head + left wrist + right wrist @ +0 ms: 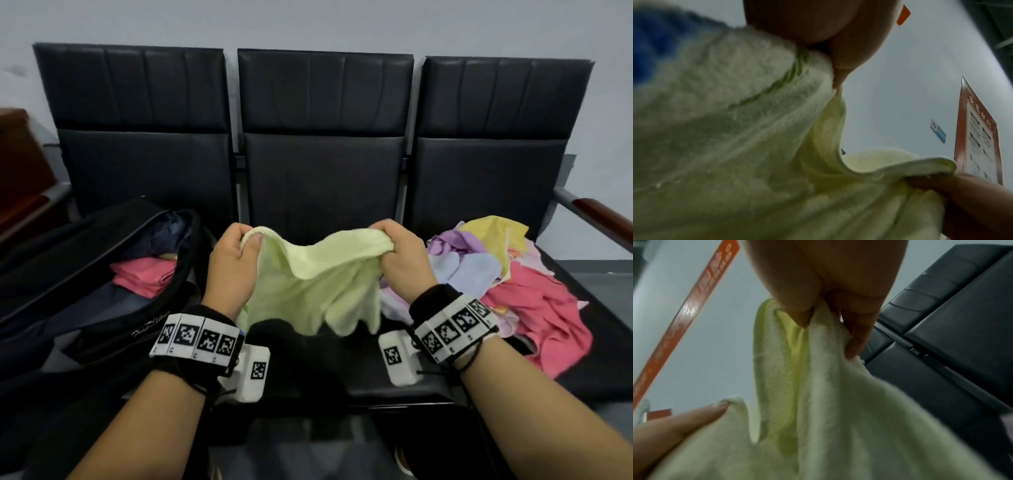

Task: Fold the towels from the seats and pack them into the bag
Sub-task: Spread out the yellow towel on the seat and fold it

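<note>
A pale green towel (318, 284) hangs in the air over the middle seat (325, 185), its top edge sagging between my hands. My left hand (236, 253) pinches the towel's upper left corner and my right hand (394, 246) pinches the upper right corner. Both wrist views are filled by the pale green towel (756, 162) (818, 402) gathered under curled fingers (838, 56) (855, 321). A black bag (102, 274) lies open on the left seat with a folded pink towel (144, 275) inside. A pile of loose towels (507, 274) in pink, purple, blue and yellow covers the right seat.
Three black padded seats stand in a row against a pale wall. A metal armrest with a wooden top (596, 212) sticks out at the right end. A brown cabinet (20, 164) stands at the far left. An orange-framed notice (978, 138) hangs on the wall.
</note>
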Available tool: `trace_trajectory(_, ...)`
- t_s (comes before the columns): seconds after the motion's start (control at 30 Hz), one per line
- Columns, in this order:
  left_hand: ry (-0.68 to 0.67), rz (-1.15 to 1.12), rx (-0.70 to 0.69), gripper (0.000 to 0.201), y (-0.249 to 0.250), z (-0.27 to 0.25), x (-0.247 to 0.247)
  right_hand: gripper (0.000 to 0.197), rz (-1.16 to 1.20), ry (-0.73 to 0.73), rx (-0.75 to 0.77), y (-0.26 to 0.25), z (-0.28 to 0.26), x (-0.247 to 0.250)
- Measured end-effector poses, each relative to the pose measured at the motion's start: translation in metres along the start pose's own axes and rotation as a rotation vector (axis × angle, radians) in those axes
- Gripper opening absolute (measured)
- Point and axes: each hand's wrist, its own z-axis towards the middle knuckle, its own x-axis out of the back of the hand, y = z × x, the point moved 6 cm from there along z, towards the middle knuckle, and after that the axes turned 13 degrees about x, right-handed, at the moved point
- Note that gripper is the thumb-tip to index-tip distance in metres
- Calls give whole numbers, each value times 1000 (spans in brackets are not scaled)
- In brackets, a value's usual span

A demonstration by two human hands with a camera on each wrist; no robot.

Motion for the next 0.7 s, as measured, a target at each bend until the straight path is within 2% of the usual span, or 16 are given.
trace_trajectory(0.1, 5, 17, 22, 17, -4, 1, 6, 34, -54, -73, -115, 12, -4, -7)
trace_trajectory(0.17, -1, 41, 34, 16, -6, 2, 11, 30, -154, -185, -236, 33, -17, -14)
trace_trajectory(0.23, -71, 76, 31, 15, -5, 0, 8, 27, -268, -332, -272, 45, -30, -21)
trace_trajectory(0.3, -211, 109, 7, 15, 1, -10, -5, 30, -231, -408, -218, 40, -37, -33)
trace_trajectory(0.4, -403, 146, -72, 13, 17, -30, -31, 58, 15, -448, 1, 0, -33, -59)
trace_trajectory(0.43, -460, 137, -96, 11, 21, -36, -38, 58, 80, -484, 43, -13, -31, -68)
trace_trajectory(0.47, -508, 121, -108, 9, 24, -41, -43, 46, 106, -508, 71, -22, -30, -76)
trace_trajectory(0.53, -548, 103, -96, 6, 24, -44, -45, 9, -2, -495, 112, -34, -26, -80)
trace_trajectory(0.57, -545, 110, -75, 5, 20, -43, -43, 4, -37, -452, 111, -34, -23, -77)
trace_trajectory(0.7, -567, 232, 41, 5, -6, -37, -31, 22, -3, -290, 72, -25, -16, -59)
